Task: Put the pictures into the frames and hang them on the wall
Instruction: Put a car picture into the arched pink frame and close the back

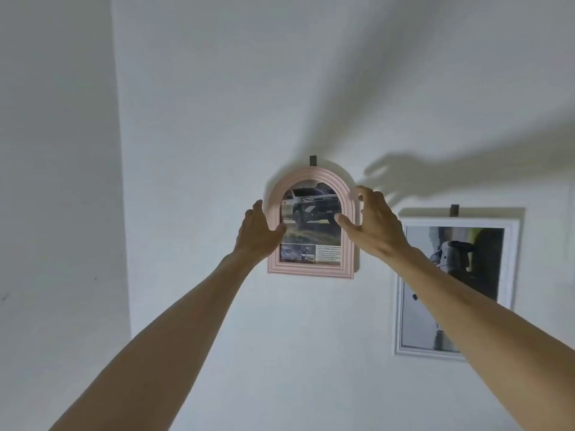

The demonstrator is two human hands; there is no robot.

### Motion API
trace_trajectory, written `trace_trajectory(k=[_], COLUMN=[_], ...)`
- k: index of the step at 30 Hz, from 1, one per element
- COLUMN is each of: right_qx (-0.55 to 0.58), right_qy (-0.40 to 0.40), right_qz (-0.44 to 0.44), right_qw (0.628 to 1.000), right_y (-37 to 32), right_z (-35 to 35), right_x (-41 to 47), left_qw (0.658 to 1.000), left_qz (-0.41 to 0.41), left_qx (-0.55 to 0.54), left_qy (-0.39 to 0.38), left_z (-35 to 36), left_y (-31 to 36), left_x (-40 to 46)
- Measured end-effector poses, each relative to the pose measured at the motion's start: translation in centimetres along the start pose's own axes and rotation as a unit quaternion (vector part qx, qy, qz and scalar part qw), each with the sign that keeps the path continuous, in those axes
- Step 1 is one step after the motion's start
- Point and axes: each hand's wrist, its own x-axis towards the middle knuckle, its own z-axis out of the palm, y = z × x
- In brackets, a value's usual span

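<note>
Pink arched frame [311,269] with a car picture [311,225] is hung on the white wall [217,119], flanked by the left hand [258,231] and right hand [373,225], fingers spread open, nothing gripped.

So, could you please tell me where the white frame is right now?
The white frame hangs on the wall at the right of the head view, lower than the pink arched frame, partly behind the right forearm.

Not much to read here, honestly. The car picture [311,222] in the pink arched frame [311,270] has a block of small print at its bottom right, way too blurry to make out. There's lettering across the car's front and a plate under it, but both are unreadable. The other picture [451,287] in the white frame [399,321] shows no text.
</note>
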Motion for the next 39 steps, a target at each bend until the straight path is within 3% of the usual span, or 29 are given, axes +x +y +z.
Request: trace_trajectory(k=[5, 14, 21, 27, 39], right_qx=[0.027, 0.075, 0.081, 0.076, 0.079], right_qy=[-0.002, 0.021, 0.037, 0.008, -0.046], right_qz=[0.044, 0.054, 0.063, 0.099, 0.268], right_qw=[0.999, 0.995, 0.994, 0.992, 0.959], right_y=[0.4, 0.8, 0.5, 1.0, 2.4], right_z=[2.3, 2.6, 2.3, 1.7, 2.3], right_x=[0.7, 1.1, -0.1, -4.1, -19.4], left_qw=[0.999, 0.995, 0.989, 0.986, 0.962], left_qz=[0.029, 0.056, 0.069, 0.035, -0.004], left_qx=[0.003, -0.084, -0.133, -0.139, -0.128], left_qy=[-0.037, 0.002, -0.016, -0.086, -0.243], left_z=[1.5, 0.5, -0.9, -0.1, 7.7], left_y=[-1.2, -2.8, -2.9, -3.6, -7.2], left_x=[1.3, 2.5, 1.4, -1.7, -13.1])
